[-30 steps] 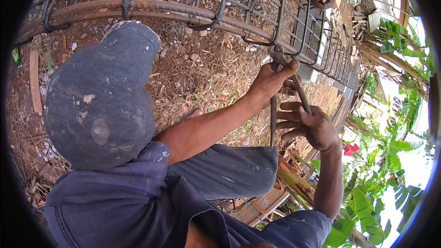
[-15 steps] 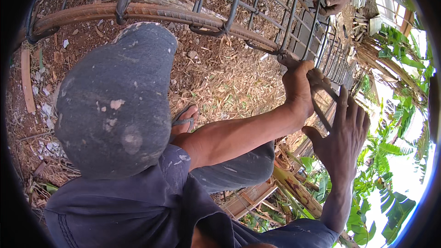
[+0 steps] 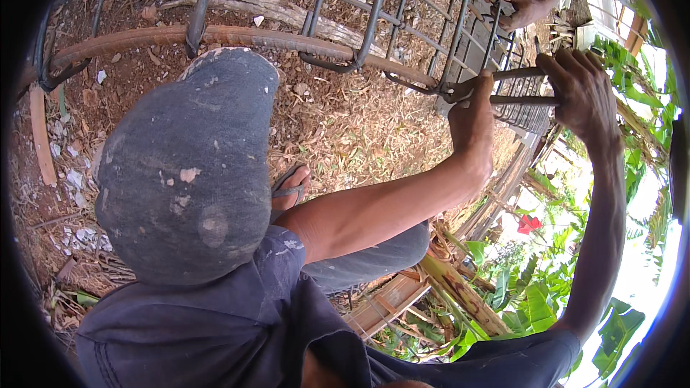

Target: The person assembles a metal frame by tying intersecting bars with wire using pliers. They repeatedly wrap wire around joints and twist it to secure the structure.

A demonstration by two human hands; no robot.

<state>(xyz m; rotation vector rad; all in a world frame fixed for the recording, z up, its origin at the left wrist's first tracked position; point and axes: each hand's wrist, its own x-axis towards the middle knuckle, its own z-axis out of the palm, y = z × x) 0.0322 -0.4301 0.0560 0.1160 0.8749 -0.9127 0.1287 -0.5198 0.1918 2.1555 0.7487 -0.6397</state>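
A pair of steel pincers (image 3: 525, 100) has its jaws at the corner of a rebar cage's stirrup, beside a rusty lengthwise bar (image 3: 259, 37). My right hand (image 3: 588, 97) is closed around the ends of its two handles, which stand apart. My left hand (image 3: 471, 115) is closed at the head end of the pincers, thumb up against the jaws. Any wire between the jaws is too small to make out. Beyond, another person's hands (image 3: 528, 7) touch the cage's bars at the upper right.
The cage's dark stirrups (image 3: 374, 18) run across the top and away to the right. My stained trouser knee (image 3: 180, 172) fills the left; a sandalled foot (image 3: 291, 187) rests on dirt and dry litter. A wooden board (image 3: 388, 305) and banana plants (image 3: 539, 305) are at the lower right.
My right hand, open beside the handles before, has moved up and closed on them. The handles have swung up and spread. My left hand stays near the jaws.
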